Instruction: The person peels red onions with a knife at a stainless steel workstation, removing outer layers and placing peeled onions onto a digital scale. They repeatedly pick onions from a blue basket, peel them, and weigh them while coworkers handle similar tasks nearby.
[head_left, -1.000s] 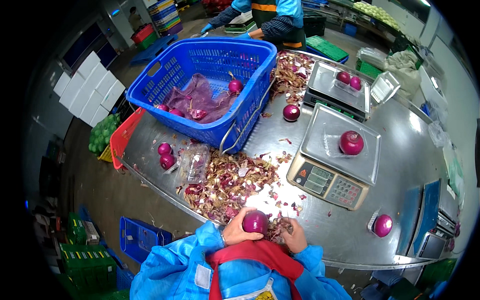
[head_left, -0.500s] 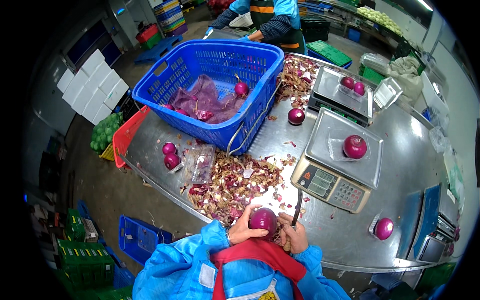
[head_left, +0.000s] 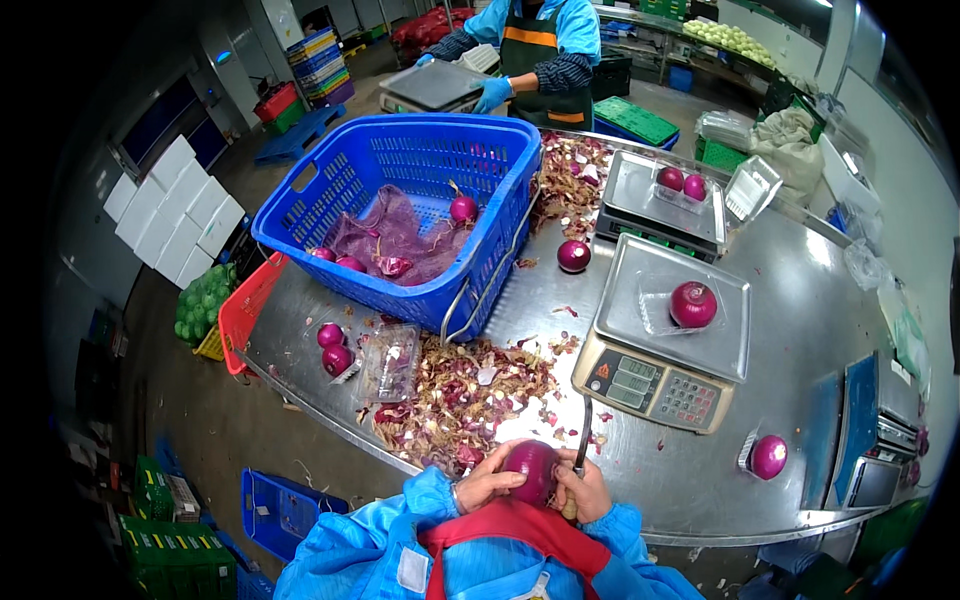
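Note:
At the near table edge my left hand (head_left: 484,482) cups a peeled red onion (head_left: 532,470) from its left side. My right hand (head_left: 588,490) is closed on a small knife (head_left: 585,432), whose dark blade points up and away from me. The fingertips of that hand touch the onion's right side. Just beyond lies a heap of onion skins (head_left: 470,390) on the metal table. To the right, a digital scale (head_left: 660,345) bears one red onion (head_left: 693,304) in a clear plastic tray.
A blue basket (head_left: 480,265) holds onions and a purple mesh bag (head_left: 385,225). Around it are a clear plastic box (head_left: 388,362), loose onions (head_left: 337,359) and a second scale (head_left: 662,205). A trayed onion (head_left: 769,457) sits at right. Across the table stands a co-worker (head_left: 540,55) wearing blue gloves.
The onion has turned in my hands, and my left fingers have shifted lower on it. The whole view has tilted slightly. Across the table, the co-worker's gloved hands now show beside a flat metal scale.

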